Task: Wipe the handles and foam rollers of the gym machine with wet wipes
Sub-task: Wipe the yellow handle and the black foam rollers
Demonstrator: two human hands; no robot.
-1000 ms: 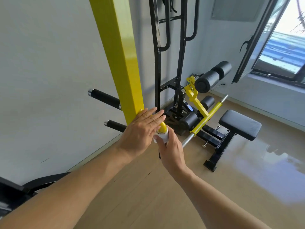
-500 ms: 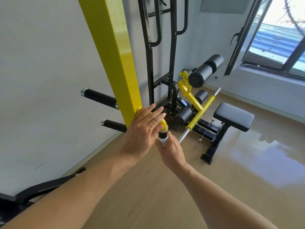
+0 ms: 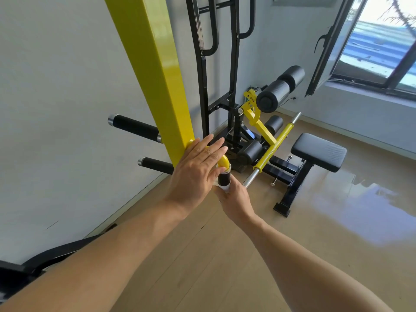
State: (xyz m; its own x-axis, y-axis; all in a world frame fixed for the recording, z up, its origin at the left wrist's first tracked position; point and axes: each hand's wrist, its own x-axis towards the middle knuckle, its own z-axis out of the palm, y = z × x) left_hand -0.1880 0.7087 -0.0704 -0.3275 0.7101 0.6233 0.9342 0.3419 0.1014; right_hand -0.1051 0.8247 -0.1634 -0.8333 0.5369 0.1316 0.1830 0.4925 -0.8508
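Note:
A yellow steel beam (image 3: 155,70) of the gym machine runs down the middle of the view. My left hand (image 3: 195,174) lies flat, fingers spread, against its lower end and the curved yellow tube (image 3: 224,162) there. Below that tube a black handle grip (image 3: 224,179) hangs down. My right hand (image 3: 234,199) is closed around the grip's lower part with a white wet wipe (image 3: 225,188) between palm and grip. Two more black handles (image 3: 135,127) (image 3: 157,165) stick out left of the beam. Black foam rollers (image 3: 280,90) (image 3: 251,152) sit further back.
A black padded seat (image 3: 318,152) on a black frame stands at right, with a yellow and chrome bar (image 3: 272,152) beside it. A tall black frame (image 3: 216,64) rises against the white wall. An open window (image 3: 337,41) is at upper right. Black equipment (image 3: 33,264) lies at lower left.
My right hand with the wipe has slid down the handle, uncovering the black grip below the yellow tube. My left hand stays on the beam.

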